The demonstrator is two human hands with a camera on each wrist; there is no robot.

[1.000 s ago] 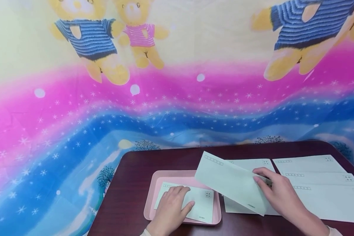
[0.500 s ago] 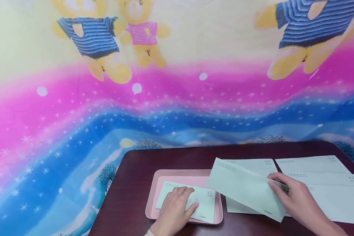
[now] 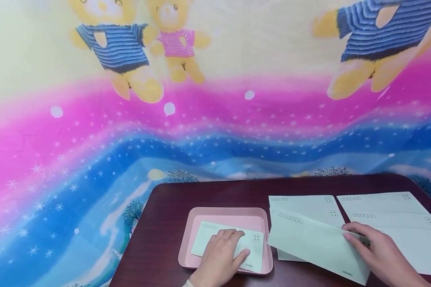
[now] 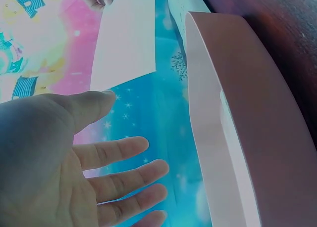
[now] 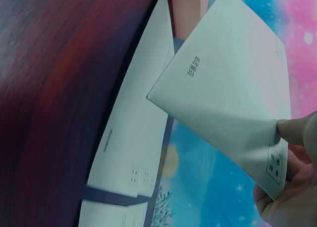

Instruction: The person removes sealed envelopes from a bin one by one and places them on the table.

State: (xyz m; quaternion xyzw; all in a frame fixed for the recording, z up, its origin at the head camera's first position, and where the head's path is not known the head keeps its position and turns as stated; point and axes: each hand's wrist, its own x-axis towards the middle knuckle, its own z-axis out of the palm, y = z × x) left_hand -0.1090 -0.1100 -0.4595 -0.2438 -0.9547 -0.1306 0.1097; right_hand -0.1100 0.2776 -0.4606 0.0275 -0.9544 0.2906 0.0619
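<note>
My right hand [image 3: 384, 251] pinches a pale green envelope [image 3: 319, 245] by its upper right corner, thumb on the front face and fingers behind. The envelope hangs tilted above other envelopes lying on the table; the right wrist view shows it raised off them. My left hand [image 3: 222, 255] hovers over the pink tray [image 3: 185, 243], fingers spread and relaxed. In the left wrist view the left palm [image 4: 39, 187] holds nothing and stands apart from the tray wall [image 4: 257, 88]. Inside the tray lies another envelope [image 3: 253, 251], partly hidden by the left hand.
Overlapping envelopes [image 3: 298, 203] lie in a column right of the tray, and a second column of envelopes [image 3: 413, 251] lies farther right. The dark wood table [image 3: 158, 227] ends at a rounded back edge before a printed bear curtain [image 3: 208, 119].
My right hand has carried the envelope rightward and lower, away from the tray and over the near column. The left hand has shifted slightly right in view, as has the whole scene.
</note>
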